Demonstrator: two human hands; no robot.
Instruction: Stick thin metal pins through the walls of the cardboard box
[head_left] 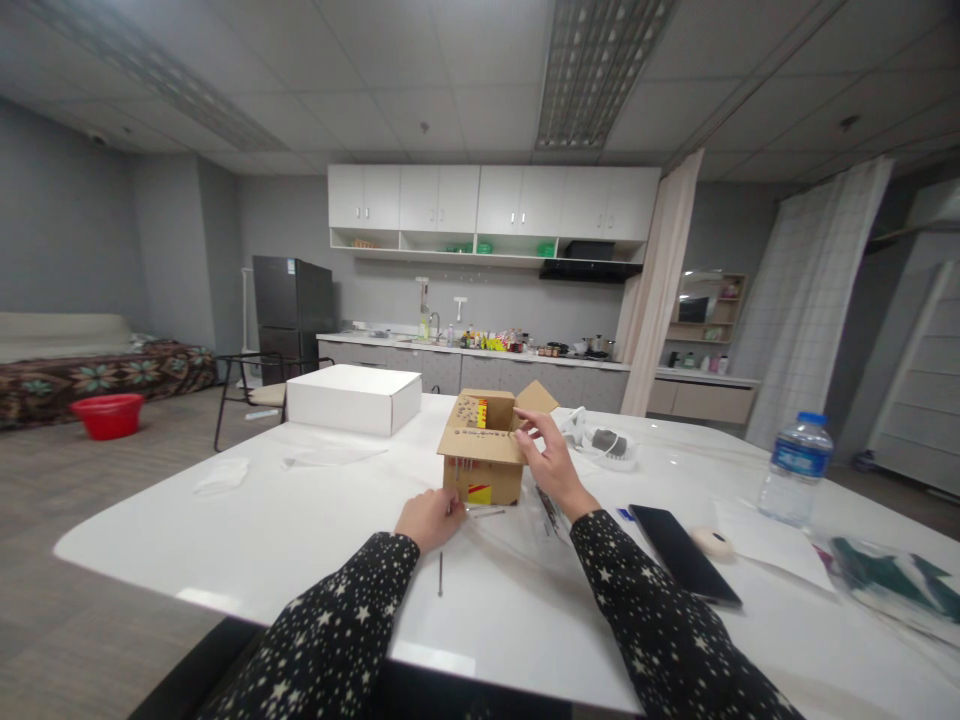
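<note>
A small cardboard box [484, 470] stands on the white table with its top flaps folded out. Several thin metal pins that look like nails [463, 464] poke through its front flap. My right hand [553, 460] pinches the right end of that flap between thumb and fingers. At the box's lower front left corner, my left hand [431, 518] rests on the table with its fingers closed; what lies in them is hidden. Beside its fingertips are more nails [489, 514]. Another single nail [440, 575] lies nearer to me, apart from both hands.
Left of the box is a white carton [352, 400]. A white cabled device [611, 447] sits behind my right hand. To the right are a black phone [682, 555], a water bottle [799, 470] and a plastic bag [896, 580]. A clear plastic bag [536, 515] lies beside the box.
</note>
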